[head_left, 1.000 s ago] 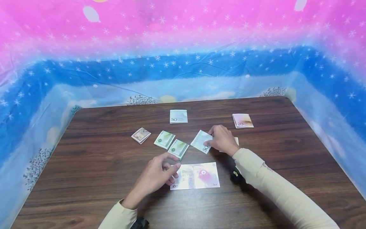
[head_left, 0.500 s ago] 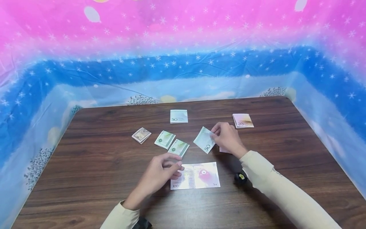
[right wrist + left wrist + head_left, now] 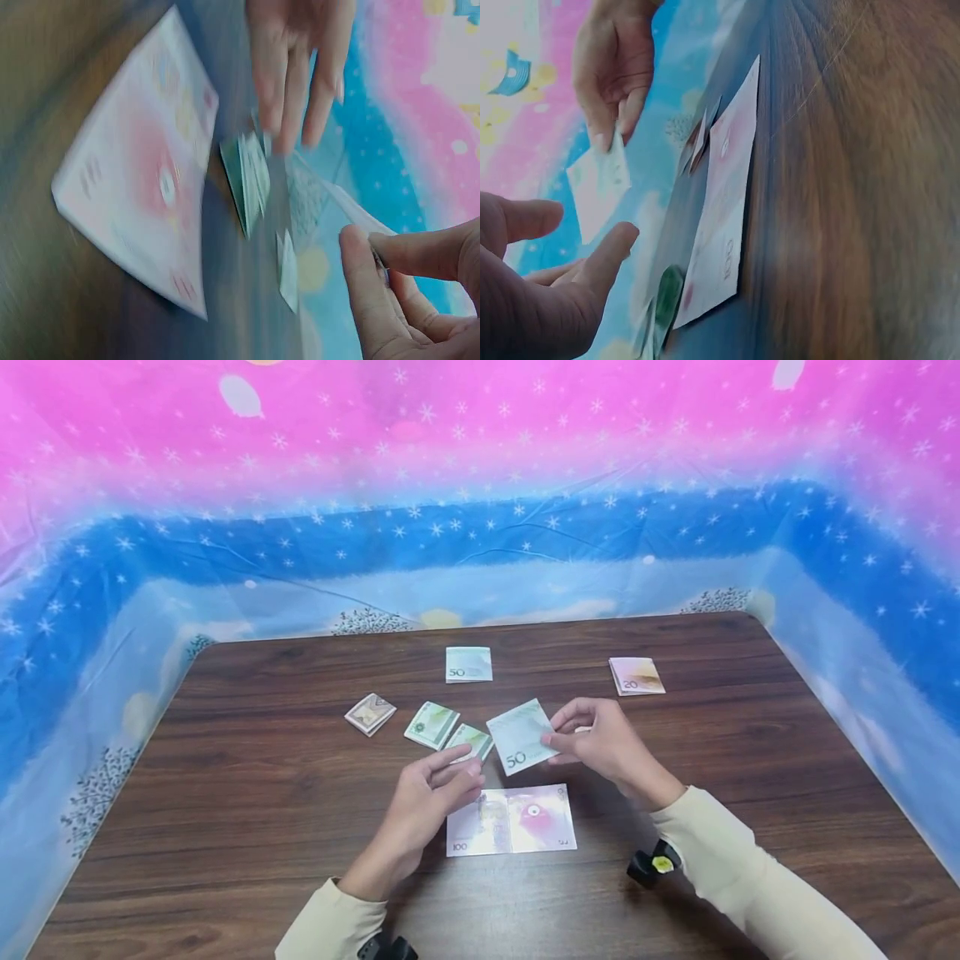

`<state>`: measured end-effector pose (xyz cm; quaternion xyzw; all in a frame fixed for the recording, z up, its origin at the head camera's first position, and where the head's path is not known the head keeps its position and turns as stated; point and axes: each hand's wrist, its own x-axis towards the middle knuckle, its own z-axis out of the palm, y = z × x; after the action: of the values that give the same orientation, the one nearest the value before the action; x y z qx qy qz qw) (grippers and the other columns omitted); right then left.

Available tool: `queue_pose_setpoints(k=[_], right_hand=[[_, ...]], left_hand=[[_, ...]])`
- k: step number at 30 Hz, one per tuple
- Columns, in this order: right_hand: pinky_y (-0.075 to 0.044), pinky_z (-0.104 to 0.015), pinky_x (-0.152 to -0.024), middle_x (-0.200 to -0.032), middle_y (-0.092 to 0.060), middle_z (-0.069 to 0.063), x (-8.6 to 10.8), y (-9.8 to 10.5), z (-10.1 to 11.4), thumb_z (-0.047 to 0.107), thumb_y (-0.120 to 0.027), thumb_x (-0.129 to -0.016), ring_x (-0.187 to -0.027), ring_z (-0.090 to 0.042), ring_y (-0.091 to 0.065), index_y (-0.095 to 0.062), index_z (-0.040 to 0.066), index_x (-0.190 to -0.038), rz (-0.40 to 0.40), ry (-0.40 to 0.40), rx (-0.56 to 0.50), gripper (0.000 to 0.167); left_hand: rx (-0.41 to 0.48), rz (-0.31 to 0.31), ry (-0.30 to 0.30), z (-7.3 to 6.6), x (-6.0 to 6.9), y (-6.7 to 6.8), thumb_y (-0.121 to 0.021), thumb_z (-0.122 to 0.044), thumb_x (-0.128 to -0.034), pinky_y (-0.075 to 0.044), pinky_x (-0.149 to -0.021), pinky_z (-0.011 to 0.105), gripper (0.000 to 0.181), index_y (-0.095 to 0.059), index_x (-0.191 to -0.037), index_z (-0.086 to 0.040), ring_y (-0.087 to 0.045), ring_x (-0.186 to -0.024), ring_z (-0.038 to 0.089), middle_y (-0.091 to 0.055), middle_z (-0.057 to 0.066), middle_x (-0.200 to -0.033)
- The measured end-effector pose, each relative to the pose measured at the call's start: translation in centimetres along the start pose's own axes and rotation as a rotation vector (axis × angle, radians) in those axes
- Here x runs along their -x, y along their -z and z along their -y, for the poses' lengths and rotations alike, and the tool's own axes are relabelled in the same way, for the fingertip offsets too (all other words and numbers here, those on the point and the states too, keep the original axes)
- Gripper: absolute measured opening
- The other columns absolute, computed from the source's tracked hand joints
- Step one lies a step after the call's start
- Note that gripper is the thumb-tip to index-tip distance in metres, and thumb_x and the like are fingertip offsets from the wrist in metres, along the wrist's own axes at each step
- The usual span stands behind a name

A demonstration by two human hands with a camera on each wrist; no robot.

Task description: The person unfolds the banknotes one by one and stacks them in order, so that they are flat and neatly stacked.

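My right hand (image 3: 607,747) pinches a folded green 50 banknote (image 3: 516,737) by its right edge, thumb against fingers, raised above the table. In the left wrist view the held note (image 3: 600,191) hangs tilted from the fingertips. My left hand (image 3: 427,797) hovers left of it, thumb and forefinger apart, with nothing between them in the left wrist view. Below the hands lies an unfolded pink 100 banknote (image 3: 542,827) with a centre crease. Two folded green banknotes lie past the left hand: one (image 3: 432,724) shows whole, the nearer one (image 3: 477,742) is partly covered by the fingers.
Another folded 50 banknote (image 3: 468,664) lies at the back of the brown wooden table (image 3: 247,827). A folded 20 banknote (image 3: 637,677) is at the back right, a small folded brownish banknote (image 3: 371,715) on the left. Patterned cloth (image 3: 480,527) surrounds the table's far sides.
The right hand has lifted the 50 banknote and drawn it nearer, turning it so the number faces me. My left hand has shifted slightly forward over the nearer green banknote.
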<state>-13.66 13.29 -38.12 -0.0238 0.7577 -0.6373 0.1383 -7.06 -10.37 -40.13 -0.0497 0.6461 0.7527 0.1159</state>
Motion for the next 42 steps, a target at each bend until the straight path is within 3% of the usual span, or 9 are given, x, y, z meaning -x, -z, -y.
queue_pose_setpoints(k=[6, 11, 17, 19, 23, 29, 36, 42], right_hand=[[-0.063, -0.046, -0.076, -0.083, -0.068, -0.013, 1.4, -1.4, -1.1, -0.005, -0.075, -0.085, -0.073, -0.026, -0.072, -0.060, -0.010, -0.098, 0.071, -0.041, -0.130, 0.020], [-0.062, -0.051, -0.075, -0.080, -0.068, -0.012, 2.0, -2.4, -2.0, -0.005, -0.076, -0.084, -0.070, -0.030, -0.073, -0.057, -0.010, -0.099, 0.082, -0.061, -0.202, 0.024], [-0.063, -0.040, -0.068, -0.086, -0.067, -0.014, 2.2, -3.0, -2.8, -0.005, -0.078, -0.082, -0.069, -0.023, -0.071, -0.058, -0.009, -0.101, 0.026, -0.002, -0.101, 0.028], [-0.062, -0.034, -0.067, -0.092, -0.068, -0.016, 2.3, -3.1, -2.9, -0.005, -0.078, -0.082, -0.073, -0.022, -0.071, -0.061, -0.010, -0.103, 0.029, 0.045, -0.043, 0.027], [-0.063, -0.036, -0.068, -0.101, -0.069, -0.020, 2.6, -3.3, -3.1, -0.001, -0.078, -0.084, -0.078, -0.030, -0.073, -0.064, -0.011, -0.111, 0.081, 0.102, 0.012, 0.031], [-0.062, -0.049, -0.076, -0.104, -0.071, -0.020, 3.2, -3.7, -2.9, 0.013, -0.080, -0.088, -0.083, -0.039, -0.073, -0.059, -0.011, -0.124, 0.191, 0.026, -0.079, 0.047], [-0.059, -0.046, -0.089, -0.121, -0.066, -0.019, 3.9, -4.0, -2.2, 0.026, -0.078, -0.091, -0.103, -0.036, -0.070, -0.058, -0.007, -0.131, 0.250, -0.020, -0.114, 0.055], [-0.058, -0.048, -0.092, -0.122, -0.067, -0.019, 4.0, -4.0, -1.9, 0.025, -0.079, -0.090, -0.108, -0.035, -0.068, -0.058, -0.008, -0.132, 0.266, -0.042, -0.140, 0.058]], left_hand=[[0.024, 0.009, 0.054, 0.1, -0.1, -0.3, -0.063, -0.006, -0.0993, -0.057, -0.094, 0.036, 0.050, -0.045, -0.141, 0.015, -0.067, -0.112, 0.033, -0.059, 0.034, -0.130], [-0.015, -0.042, 0.056, -0.1, 0.1, -0.5, -0.061, -0.005, -0.1001, -0.060, -0.087, 0.033, 0.047, -0.046, -0.138, 0.019, -0.068, -0.108, 0.032, -0.060, 0.035, -0.128], [-0.013, -0.030, 0.041, -0.5, 0.1, -0.8, -0.060, 0.000, -0.0987, -0.061, -0.083, 0.033, 0.039, -0.053, -0.132, 0.019, -0.071, -0.103, 0.034, -0.065, 0.034, -0.118], [-0.025, -0.006, 0.030, -0.6, 0.0, -0.8, -0.060, 0.001, -0.0984, -0.061, -0.083, 0.034, 0.037, -0.054, -0.131, 0.019, -0.070, -0.103, 0.036, -0.065, 0.034, -0.117], [-0.051, 0.024, 0.015, -0.9, 0.0, -0.8, -0.061, -0.002, -0.0985, -0.061, -0.084, 0.035, 0.037, -0.056, -0.130, 0.017, -0.070, -0.103, 0.038, -0.066, 0.034, -0.117], [-0.039, 0.055, 0.011, -1.2, -0.1, -1.0, -0.068, -0.016, -0.0976, -0.059, -0.091, 0.040, 0.042, -0.058, -0.129, 0.009, -0.071, -0.105, 0.034, -0.067, 0.028, -0.121], [-0.024, 0.089, 0.006, -1.1, -0.4, -1.2, -0.072, -0.023, -0.0954, -0.059, -0.091, 0.041, 0.040, -0.060, -0.122, 0.004, -0.071, -0.103, 0.031, -0.070, 0.023, -0.118], [-0.065, 0.094, -0.022, -1.0, -0.4, -1.3, -0.074, -0.019, -0.0938, -0.059, -0.090, 0.039, 0.035, -0.063, -0.117, 0.005, -0.072, -0.101, 0.028, -0.070, 0.020, -0.116]])
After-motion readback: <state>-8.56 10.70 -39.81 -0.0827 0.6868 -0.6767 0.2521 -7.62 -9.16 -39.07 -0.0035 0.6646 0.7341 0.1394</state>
